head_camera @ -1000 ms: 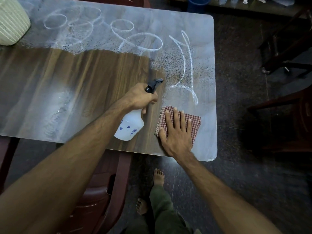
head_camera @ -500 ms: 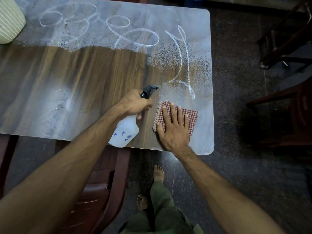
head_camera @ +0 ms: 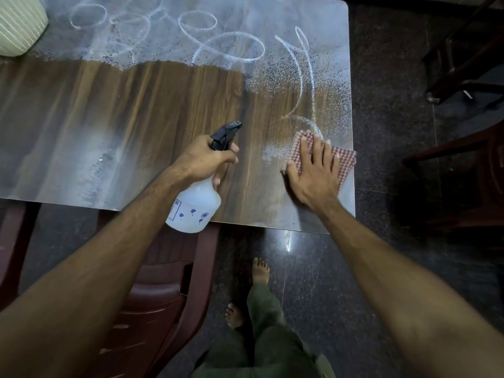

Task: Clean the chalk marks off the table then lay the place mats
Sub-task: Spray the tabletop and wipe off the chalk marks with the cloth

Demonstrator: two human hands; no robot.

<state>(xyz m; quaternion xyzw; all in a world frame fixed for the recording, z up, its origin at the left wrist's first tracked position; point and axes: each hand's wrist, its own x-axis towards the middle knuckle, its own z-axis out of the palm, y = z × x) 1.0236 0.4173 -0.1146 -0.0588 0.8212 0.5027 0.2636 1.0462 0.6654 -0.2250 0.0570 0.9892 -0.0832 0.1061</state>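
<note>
Progress: roughly the near half of the table (head_camera: pixel 114 110) shows bare wood grain with a dull damp sheen, so I judge that part wiped. Chalk marks (head_camera: pixel 226 45) are left along the far strip, several loops, plus one tall looping stroke running down the right end; all are speckled with spray droplets. No place mats in view, so laying them is not yet begun.

Right hand (head_camera: pixel 313 170): fingers straight and slightly spread, pressing the red checked cloth (head_camera: pixel 345 162) flat on the table at its right edge, just at the lower end of the tall stroke.

Left hand (head_camera: pixel 204 159): fingers curled round the neck of the white spray bottle (head_camera: pixel 195 208), black nozzle aimed toward the far right; the bottle hangs over the near edge.

Surface: wood-pattern laminate, rounded corners. A ribbed pale container (head_camera: pixel 19 23) stands at the far left corner.

Room: dark speckled stone floor, a maroon plastic chair (head_camera: pixel 163 290) under the near edge, dark wooden furniture to the right.
</note>
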